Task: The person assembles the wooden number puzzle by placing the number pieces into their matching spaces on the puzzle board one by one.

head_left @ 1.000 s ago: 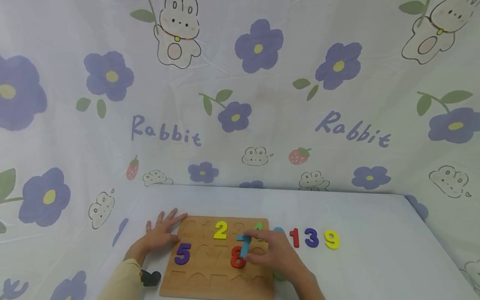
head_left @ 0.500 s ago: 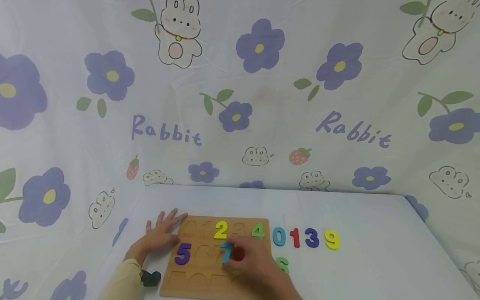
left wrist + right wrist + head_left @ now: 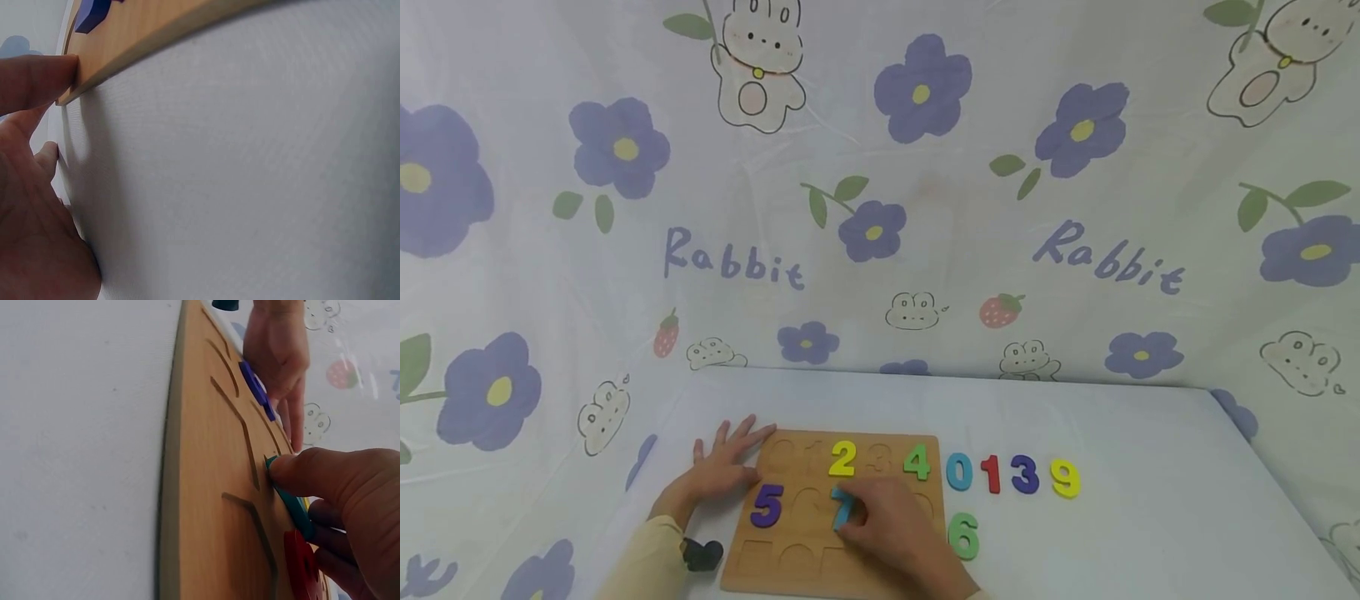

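A wooden number puzzle board (image 3: 796,477) lies on the white table. My right hand (image 3: 898,521) pinches a blue number 7 (image 3: 841,510) between thumb and fingers, at the middle row of the board; the right wrist view shows this 7 (image 3: 292,505) low against the wood. Beside it is a red number 8 (image 3: 301,565), covered by the hand in the head view. My left hand (image 3: 724,468) rests at the board's left edge with fingers spread, thumb (image 3: 53,76) on its rim. A purple 5 (image 3: 766,507), yellow 2 (image 3: 842,458) and green 4 (image 3: 917,462) sit on the board.
Right of the board lie a blue 0 (image 3: 959,472), a red 1 (image 3: 991,474), a purple 3 (image 3: 1025,474) and a yellow 9 (image 3: 1065,478) in a row. Below the 0 is a green 6 (image 3: 963,536). A rabbit-and-flower print curtain (image 3: 850,150) hangs behind.
My right hand has carried the blue 7 leftward from over the red 8 to the middle of the board. The 0 and 6 have come into view. My left hand stays put.
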{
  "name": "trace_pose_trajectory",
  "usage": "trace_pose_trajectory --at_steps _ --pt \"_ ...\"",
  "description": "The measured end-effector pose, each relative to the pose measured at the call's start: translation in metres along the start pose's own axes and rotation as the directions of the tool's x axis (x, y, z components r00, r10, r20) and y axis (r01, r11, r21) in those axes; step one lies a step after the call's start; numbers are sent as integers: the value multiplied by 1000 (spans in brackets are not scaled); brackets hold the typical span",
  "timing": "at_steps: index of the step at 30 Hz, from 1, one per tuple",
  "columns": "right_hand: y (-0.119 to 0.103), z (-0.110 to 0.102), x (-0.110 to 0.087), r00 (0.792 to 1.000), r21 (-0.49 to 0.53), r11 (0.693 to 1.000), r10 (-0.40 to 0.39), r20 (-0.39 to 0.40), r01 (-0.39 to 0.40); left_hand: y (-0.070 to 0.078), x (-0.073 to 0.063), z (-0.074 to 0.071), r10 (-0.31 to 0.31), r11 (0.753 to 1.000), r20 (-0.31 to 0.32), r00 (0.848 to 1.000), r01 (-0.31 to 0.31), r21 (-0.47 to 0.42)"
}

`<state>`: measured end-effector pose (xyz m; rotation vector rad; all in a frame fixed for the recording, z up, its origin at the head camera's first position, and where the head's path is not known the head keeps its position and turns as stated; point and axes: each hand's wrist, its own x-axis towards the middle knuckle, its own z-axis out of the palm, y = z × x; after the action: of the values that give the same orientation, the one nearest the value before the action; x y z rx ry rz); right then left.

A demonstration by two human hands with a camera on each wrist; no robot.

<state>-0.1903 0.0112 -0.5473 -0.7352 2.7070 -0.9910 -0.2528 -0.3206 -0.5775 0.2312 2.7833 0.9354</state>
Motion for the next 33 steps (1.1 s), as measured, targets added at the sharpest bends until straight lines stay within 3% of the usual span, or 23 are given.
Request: trace_pose_trajectory --at_steps 7,13,16,23,27,33 --pt "-3 0 4 1000 -69 998 -9 15 10 -1 2 0 -19 1000 4 1000 19 15" --pt "5 -5 -6 1000 52 998 24 -11 -23 9 -3 -3 -36 999 15 999 36 3" --pt "6 -18 -14 998 87 995 49 -32 -46 15 -6 -6 -25 1000 16 1000 25 -5" --pt "15 -60 -37 996 126 991 59 -60 -52 11 -5 -1 12 1000 -17 1000 -12 -3" --pt "28 -79 -51 993 162 986 49 -104 -32 19 -6 -5 -34 999 15 999 33 14" --pt "46 -98 -73 984 150 988 64 -163 -40 19 -6 -6 -67 997 38 997 65 48"
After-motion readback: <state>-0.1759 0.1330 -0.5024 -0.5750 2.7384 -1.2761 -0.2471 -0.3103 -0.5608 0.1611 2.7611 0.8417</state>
